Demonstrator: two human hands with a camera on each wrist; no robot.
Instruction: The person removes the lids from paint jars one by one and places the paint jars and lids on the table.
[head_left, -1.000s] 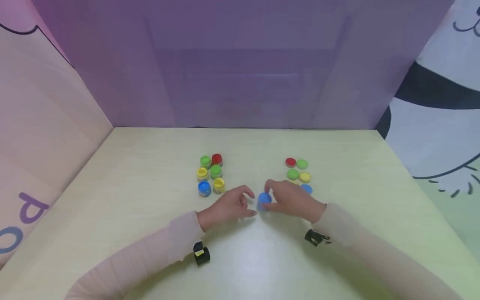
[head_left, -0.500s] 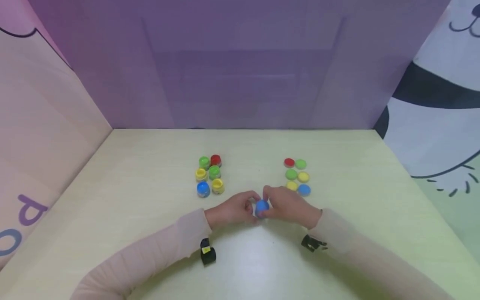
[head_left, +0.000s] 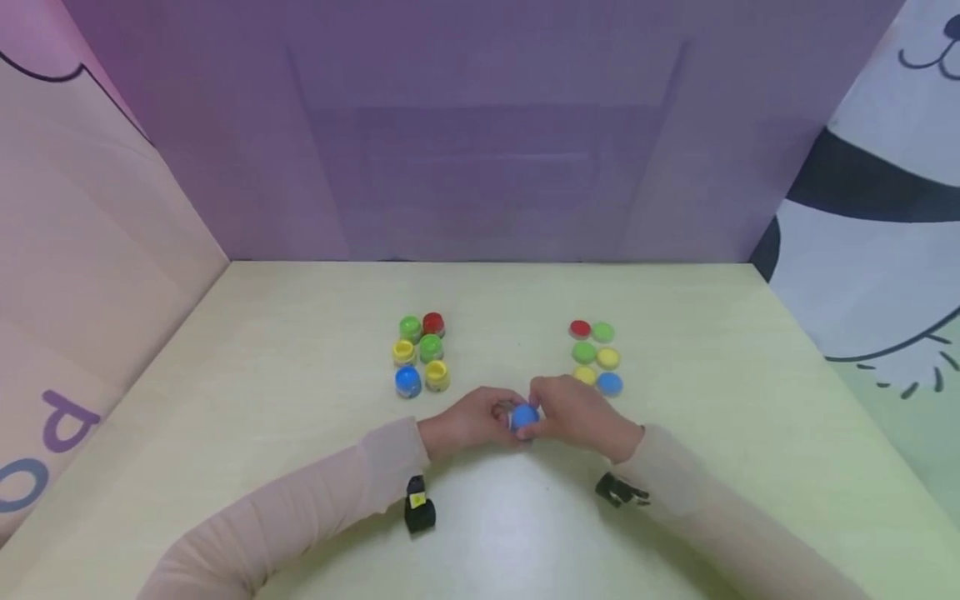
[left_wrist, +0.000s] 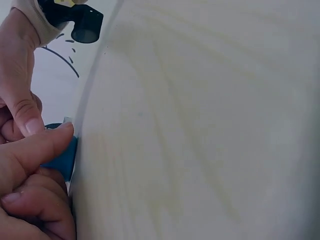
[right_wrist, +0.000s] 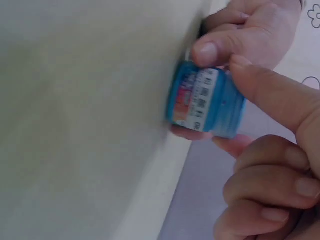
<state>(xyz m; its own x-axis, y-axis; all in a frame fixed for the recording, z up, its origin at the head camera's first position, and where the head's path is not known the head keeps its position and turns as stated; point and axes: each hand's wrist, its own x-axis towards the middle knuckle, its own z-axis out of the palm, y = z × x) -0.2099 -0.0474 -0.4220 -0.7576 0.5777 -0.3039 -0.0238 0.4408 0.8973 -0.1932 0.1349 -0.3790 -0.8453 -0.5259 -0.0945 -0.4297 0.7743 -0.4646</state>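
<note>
Between my two hands is a small blue paint jar (head_left: 524, 417) with a printed label, capped by a blue lid (right_wrist: 234, 107). My left hand (head_left: 472, 419) grips the jar's body, its thumb lying along the side in the right wrist view. With thumb and fingertip, my right hand (head_left: 583, 417) pinches the lid end; its other fingers are curled in. The left wrist view shows only a blue part of the jar (left_wrist: 64, 160) behind the left thumb.
To the left stand several small jars, among them a blue jar (head_left: 408, 382), a yellow jar (head_left: 437, 376) and a red jar (head_left: 433, 324). Loose lids lie at the right, including a blue lid (head_left: 610, 383) and a red lid (head_left: 580, 329). A purple wall (head_left: 487, 183) rises behind the table (head_left: 300, 333).
My left hand has moved right and taken hold of the blue jar. The jar, in my right hand throughout, has come slightly nearer to me.
</note>
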